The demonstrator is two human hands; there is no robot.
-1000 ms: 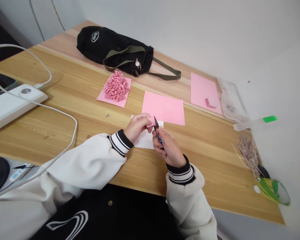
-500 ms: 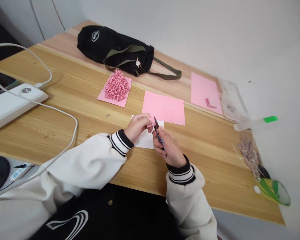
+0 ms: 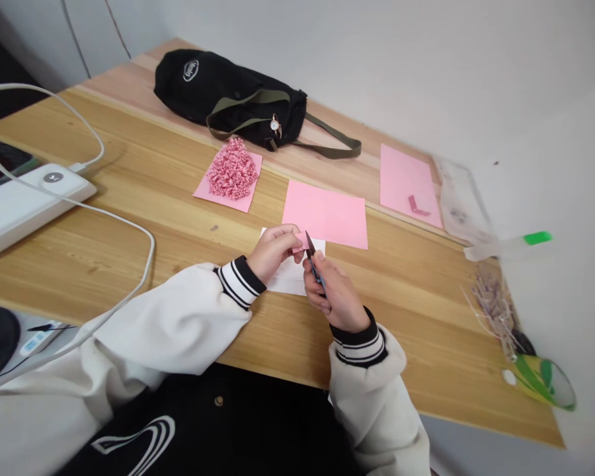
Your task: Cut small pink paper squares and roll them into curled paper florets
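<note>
Between the fingers and thumb of my left hand (image 3: 276, 251) is a small pink paper piece (image 3: 302, 240). My right hand (image 3: 336, 289) is wrapped round a pair of scissors (image 3: 316, 264), whose dark blades lie at the right edge of that piece. Under both hands is a white sheet (image 3: 288, 277), partly hidden by them. Just beyond it lies a larger pink sheet (image 3: 326, 213). Farther left, a heap of pink curled bits (image 3: 232, 170) rests on a pink square (image 3: 203, 190).
A black bag (image 3: 228, 92) with green straps lies at the back. On the right are a pink sheet (image 3: 406, 175) with a folded strip, a green-capped tube (image 3: 508, 246) and dried stems (image 3: 493, 304). A white power bank (image 3: 34, 208) and cable are at left.
</note>
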